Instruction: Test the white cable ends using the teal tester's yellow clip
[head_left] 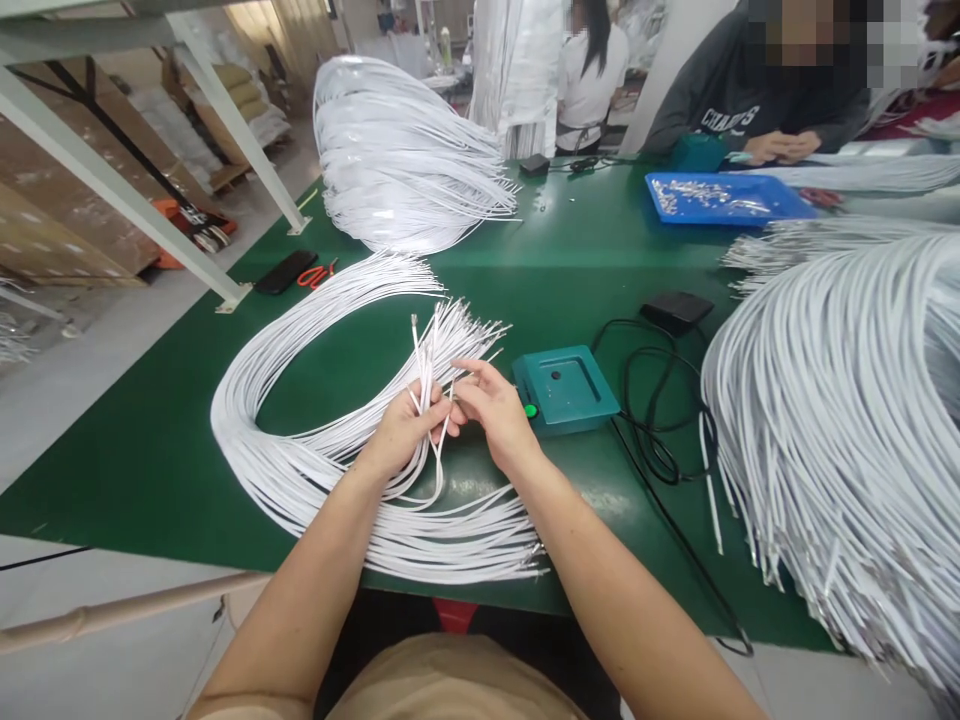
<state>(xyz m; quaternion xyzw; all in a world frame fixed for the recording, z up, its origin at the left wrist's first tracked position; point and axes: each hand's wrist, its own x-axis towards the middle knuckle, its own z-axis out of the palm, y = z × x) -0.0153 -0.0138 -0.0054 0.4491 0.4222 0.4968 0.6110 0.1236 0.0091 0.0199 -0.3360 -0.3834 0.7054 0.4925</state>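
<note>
White cables (247,440) lie in a curved bundle on the green table (150,450). Over the bundle's inner ends, my left hand (409,425) is closed round a few white cables whose tips point up and away. My right hand (491,405) touches the same cables from the right, thumb and fingers pinched near a cable by my left fingertips; whether it holds a small part there is hidden. Just right of my right hand sits a teal box (566,385) with a square recessed top, a small dark piece in it and a green button.
A large white cable bundle (405,150) lies at the back, another heap (840,400) at the right. A blue tray (727,198) holds small metal parts. Black cords (652,420), a black pedal-like block (677,312), a phone (285,272) and orange-handled snips (316,275) are around. A person sits opposite.
</note>
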